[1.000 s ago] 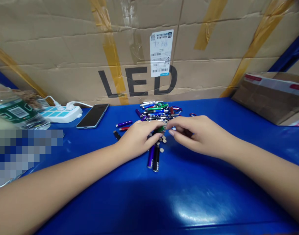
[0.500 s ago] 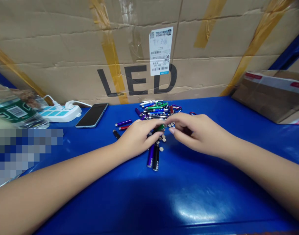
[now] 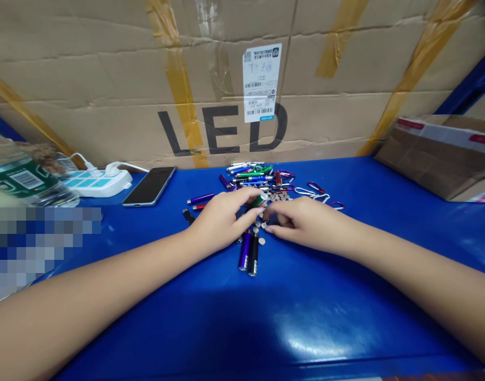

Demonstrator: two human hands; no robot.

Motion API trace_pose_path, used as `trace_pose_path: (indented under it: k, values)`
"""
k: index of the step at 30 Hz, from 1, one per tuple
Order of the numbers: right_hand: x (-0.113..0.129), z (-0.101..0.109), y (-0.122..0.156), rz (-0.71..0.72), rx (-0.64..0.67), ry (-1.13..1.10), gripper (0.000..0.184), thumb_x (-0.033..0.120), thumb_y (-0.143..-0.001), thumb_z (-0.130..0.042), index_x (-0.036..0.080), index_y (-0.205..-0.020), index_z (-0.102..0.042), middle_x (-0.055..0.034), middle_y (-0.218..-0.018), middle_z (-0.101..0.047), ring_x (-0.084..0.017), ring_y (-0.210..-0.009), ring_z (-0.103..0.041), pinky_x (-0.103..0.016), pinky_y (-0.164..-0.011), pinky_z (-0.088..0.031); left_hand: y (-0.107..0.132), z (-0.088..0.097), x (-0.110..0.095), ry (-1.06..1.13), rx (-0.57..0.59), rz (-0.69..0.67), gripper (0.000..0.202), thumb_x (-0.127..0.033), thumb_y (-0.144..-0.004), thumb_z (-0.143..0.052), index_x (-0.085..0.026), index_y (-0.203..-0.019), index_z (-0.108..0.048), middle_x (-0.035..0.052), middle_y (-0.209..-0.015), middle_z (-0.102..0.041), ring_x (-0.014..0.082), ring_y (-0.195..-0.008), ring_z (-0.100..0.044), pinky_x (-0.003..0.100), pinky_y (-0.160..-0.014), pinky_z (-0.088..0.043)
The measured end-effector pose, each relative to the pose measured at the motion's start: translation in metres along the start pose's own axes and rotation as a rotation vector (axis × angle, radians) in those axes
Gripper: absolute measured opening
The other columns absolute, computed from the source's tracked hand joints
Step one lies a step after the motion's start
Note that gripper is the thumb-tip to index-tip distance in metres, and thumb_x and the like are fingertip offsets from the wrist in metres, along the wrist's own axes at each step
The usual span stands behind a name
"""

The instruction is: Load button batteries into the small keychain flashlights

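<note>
My left hand (image 3: 230, 214) is closed around a short green metal tube (image 3: 258, 201), which looks like a mini flashlight body; its right end points toward my other hand. Low over the table, my right hand (image 3: 300, 219) has its index finger and thumb slightly apart, their tips at a few small round button cells (image 3: 263, 225). More button cells (image 3: 280, 196) lie scattered behind the fingers. Just in front of my hands, a purple tube (image 3: 245, 254) and a black tube (image 3: 253, 256) lie side by side, with a single cell to their right.
A pile of coloured metal tubes (image 3: 252, 172) lies at the back, with carabiner clips (image 3: 316, 187) to its right. Left stand a phone (image 3: 149, 187), a white power strip (image 3: 99, 183) and a bottle (image 3: 28, 174). A large carton (image 3: 127, 79) walls the back; an open box (image 3: 437, 159) sits right.
My right hand has moved down and slightly left, from beside the green tube's end to the button cells. My left hand keeps the green tube nearly in place. Carabiners behind are now uncovered.
</note>
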State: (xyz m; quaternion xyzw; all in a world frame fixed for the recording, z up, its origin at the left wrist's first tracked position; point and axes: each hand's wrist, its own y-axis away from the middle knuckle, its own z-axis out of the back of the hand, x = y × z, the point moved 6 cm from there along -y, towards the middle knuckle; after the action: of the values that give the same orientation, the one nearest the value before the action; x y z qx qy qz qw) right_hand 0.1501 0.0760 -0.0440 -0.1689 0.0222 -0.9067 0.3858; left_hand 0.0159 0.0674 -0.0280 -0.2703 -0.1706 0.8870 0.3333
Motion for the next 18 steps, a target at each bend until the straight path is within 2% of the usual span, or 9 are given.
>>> trace_pose_path:
  k: [8,13,18]
  values:
    - [0.0039,0.0005,0.0005,0.036,0.039,0.009,0.015,0.027,-0.088,-0.052,0.020,-0.085,-0.065,0.0011,-0.061,-0.059,-0.011,-0.052,-0.048,-0.023,-0.052,-0.027,0.0000,-0.0004,-0.0004,0.000,0.006,-0.012,0.021,-0.024,-0.089,-0.055,-0.018,-0.109,-0.061,0.0047,-0.104,-0.072,0.0204,-0.096,-0.068,0.030,-0.083,-0.052]
    - [0.0032,0.0002,-0.0001,-0.005,0.024,0.005,0.015,0.031,-0.086,-0.056,0.019,-0.091,-0.064,0.0017,-0.061,-0.058,-0.011,-0.052,-0.047,-0.023,-0.051,-0.027,0.0010,-0.0012,-0.0001,-0.028,0.015,-0.023,0.023,-0.024,-0.090,-0.056,-0.018,-0.111,-0.061,0.0048,-0.104,-0.071,0.0195,-0.095,-0.067,0.029,-0.083,-0.052]
    - [0.0001,-0.0018,-0.0015,-0.038,-0.007,-0.016,0.012,0.027,-0.084,-0.053,0.018,-0.083,-0.061,0.0026,-0.059,-0.055,-0.010,-0.050,-0.045,-0.022,-0.050,-0.027,0.0004,-0.0010,-0.0004,-0.052,0.014,-0.044,0.024,-0.024,-0.089,-0.056,-0.018,-0.112,-0.061,0.0048,-0.107,-0.070,0.0193,-0.096,-0.067,0.029,-0.084,-0.051]
